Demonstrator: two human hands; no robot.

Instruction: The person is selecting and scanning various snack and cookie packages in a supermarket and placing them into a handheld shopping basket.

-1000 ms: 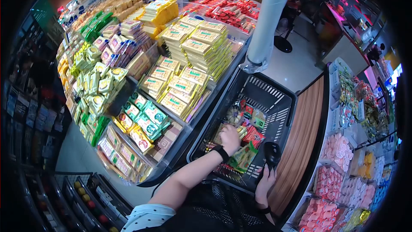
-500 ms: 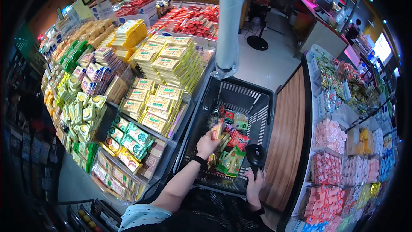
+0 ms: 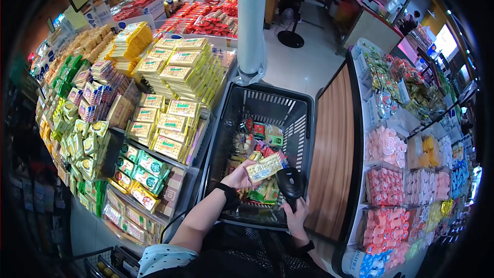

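My left hand [image 3: 238, 176] is closed on a packet of biscuits [image 3: 265, 168] in a pale yellow wrapper, held above the basket. In my right hand [image 3: 296, 216] is a black barcode scanner [image 3: 289, 183], gripped by its handle. The scanner's head is right beside the packet's right end. Beneath both hands is a black plastic shopping basket [image 3: 222, 118] with slotted walls. Several wrapped snacks lie in it, among them a green packet [image 3: 274, 135] and a green-and-yellow one [image 3: 268, 191], partly hidden by my hands and the packet.
On the left stands a display of stacked biscuit packets [image 3: 175, 72]. A roll of clear plastic bags [image 3: 251, 28] rises behind the basket. To the right are a wooden counter surface [image 3: 334, 159] and bins of wrapped sweets [image 3: 386, 188]. A person [image 3: 409, 22] is far off at the upper right.
My left hand has lifted the biscuit packet out of the basket and turned its broad side up. The packet and scanner are now close together. The whole view has shifted slightly.
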